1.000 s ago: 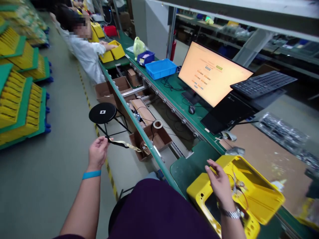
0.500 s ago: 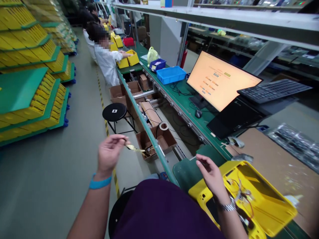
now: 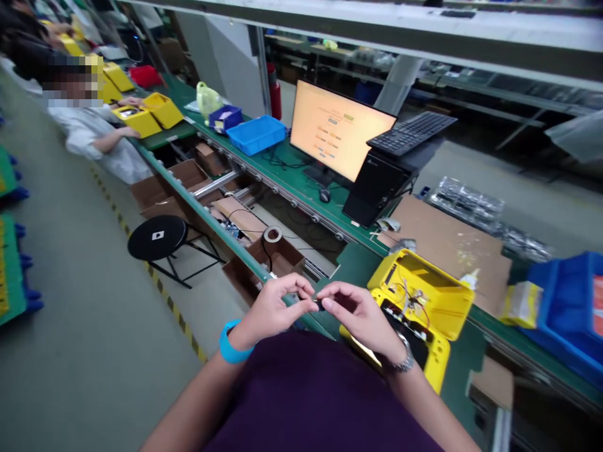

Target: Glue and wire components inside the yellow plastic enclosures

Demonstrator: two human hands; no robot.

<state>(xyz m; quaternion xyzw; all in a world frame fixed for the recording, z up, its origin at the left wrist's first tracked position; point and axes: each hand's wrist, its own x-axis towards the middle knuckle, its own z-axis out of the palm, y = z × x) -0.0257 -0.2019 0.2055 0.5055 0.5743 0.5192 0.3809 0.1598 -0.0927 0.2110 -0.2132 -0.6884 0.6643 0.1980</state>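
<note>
My left hand (image 3: 277,309), with a blue band at its wrist, is closed in a pinch in front of my body. Fingertip to fingertip with it is my right hand (image 3: 362,317), also pinching, a metal watch on its wrist. Between them sits a small dark piece (image 3: 321,304), mostly covered by the fingers, its kind unclear. Just beyond my right forearm an opened yellow plastic case (image 3: 440,367) lies on the green bench, with wires and dark parts inside. Its yellow lid half (image 3: 455,307) leans back behind it.
A black stool (image 3: 157,238) stands at left beside striped floor tape. Under the bench rail is a cardboard box (image 3: 289,256) with a tape roll (image 3: 272,235). Monitor (image 3: 336,129), computer tower (image 3: 377,188) and blue bins (image 3: 257,135) line the bench. A co-worker (image 3: 89,135) sits far left.
My left hand has come rightward from over the floor with a thin dark and pale-yellow strip. Both hands now meet at the fingertips. My right hand has closed, and the view has turned right.
</note>
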